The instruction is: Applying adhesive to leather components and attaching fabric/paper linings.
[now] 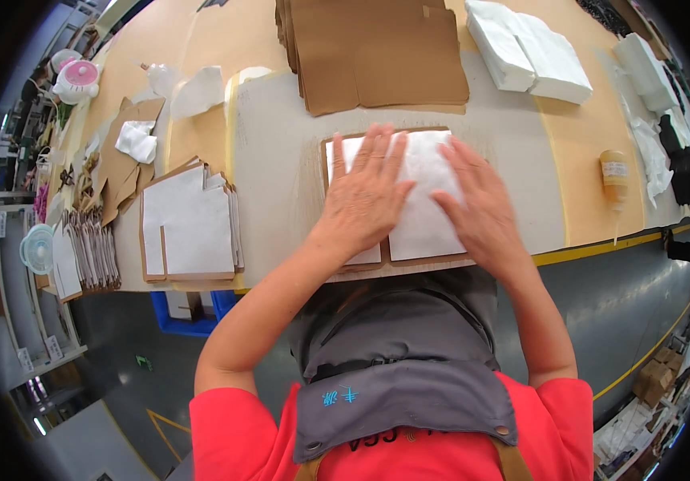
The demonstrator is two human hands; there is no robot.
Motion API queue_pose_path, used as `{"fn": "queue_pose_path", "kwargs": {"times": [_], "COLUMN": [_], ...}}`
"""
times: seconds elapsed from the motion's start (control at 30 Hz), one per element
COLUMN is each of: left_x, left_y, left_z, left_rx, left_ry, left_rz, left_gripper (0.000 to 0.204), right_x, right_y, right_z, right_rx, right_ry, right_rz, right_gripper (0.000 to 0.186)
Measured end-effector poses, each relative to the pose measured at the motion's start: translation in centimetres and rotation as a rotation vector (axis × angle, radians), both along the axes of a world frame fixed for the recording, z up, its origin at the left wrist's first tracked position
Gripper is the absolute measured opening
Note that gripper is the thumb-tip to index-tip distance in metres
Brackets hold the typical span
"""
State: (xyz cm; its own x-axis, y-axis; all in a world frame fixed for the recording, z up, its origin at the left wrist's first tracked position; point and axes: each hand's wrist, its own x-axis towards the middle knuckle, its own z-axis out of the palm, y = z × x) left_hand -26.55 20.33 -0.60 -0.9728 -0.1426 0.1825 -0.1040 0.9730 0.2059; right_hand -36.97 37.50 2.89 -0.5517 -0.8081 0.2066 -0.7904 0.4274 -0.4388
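Observation:
My left hand (361, 200) lies spread on the left part of a white sheet (421, 228), which sits over a brown board piece (429, 258) at the near edge of the table. My right hand (480, 204) rests at the sheet's right side, its fingers extended and thumb apart. Both hands touch the layered piece and grip nothing. A narrow brown gap runs up from the white sheet's lower edge between my hands.
Brown sheets (373, 48) and white padding stacks (553, 60) lie at the back of the table (273, 160). White-faced brown pieces (189, 232), scraps (129, 184) and a fan (36, 248) are leftward; an amber bottle (613, 176) is rightward. A blue crate (173, 317) sits below.

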Motion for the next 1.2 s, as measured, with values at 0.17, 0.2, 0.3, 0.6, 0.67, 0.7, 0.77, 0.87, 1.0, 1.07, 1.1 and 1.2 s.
{"fn": "queue_pose_path", "kwargs": {"times": [0.17,0.2,0.3,0.6,0.67,0.7,0.77,0.87,1.0,1.07,1.1,1.2], "left_x": [0.8,1.3,3.1,7.3,7.4,7.7,8.4,8.5,5.4,3.2,2.0,1.5], "left_y": [-1.6,-1.6,-1.5,-1.4,0.5,1.0,1.4,1.8,0.2,-1.0,-1.5,-2.6], "left_z": [-2.7,-2.7,-2.9,-0.4,0.6,0.3,-0.8,-0.3,1.0,1.2,0.6,-2.6], "left_rx": [-0.034,-0.006,0.026,0.004,-0.004,-0.015,0.009,0.02,-0.007,-0.047,-0.068,-0.001], "left_ry": [-0.03,-0.025,-0.053,-0.097,-0.063,-0.064,-0.097,-0.152,0.004,0.061,0.011,-0.053], "left_rz": [0.16,0.185,0.245,0.362,0.202,0.152,0.144,0.142,0.233,0.275,0.272,0.304], "left_gripper": [0.058,0.06,0.064,0.07,0.071,0.07,0.069,0.066,0.065,0.064,0.064,0.063], "right_x": [-1.1,-1.2,-1.7,-0.9,2.6,4.2,5.4,5.4,4.2,2.8,1.8,1.0], "right_y": [-5.0,-5.1,-3.8,1.2,0.6,0.5,0.8,1.2,-2.3,-5.1,-6.2,-7.1], "right_z": [-5.4,-5.7,-5.8,-2.8,-1.6,-1.6,-1.7,-2.3,-0.1,-0.8,-2.6,-4.8], "right_rx": [0.146,0.194,0.276,0.299,0.27,0.266,0.252,0.381,0.216,0.113,0.177,0.285], "right_ry": [0.235,0.242,0.248,0.361,0.312,0.27,0.239,0.176,0.211,0.219,0.217,0.178], "right_rz": [0.066,0.035,-0.047,-0.111,-0.048,0.05,0.155,0.194,0.16,0.101,0.093,0.107], "right_gripper": [0.067,0.069,0.072,0.079,0.082,0.082,0.082,0.084,0.085,0.083,0.083,0.085]}}
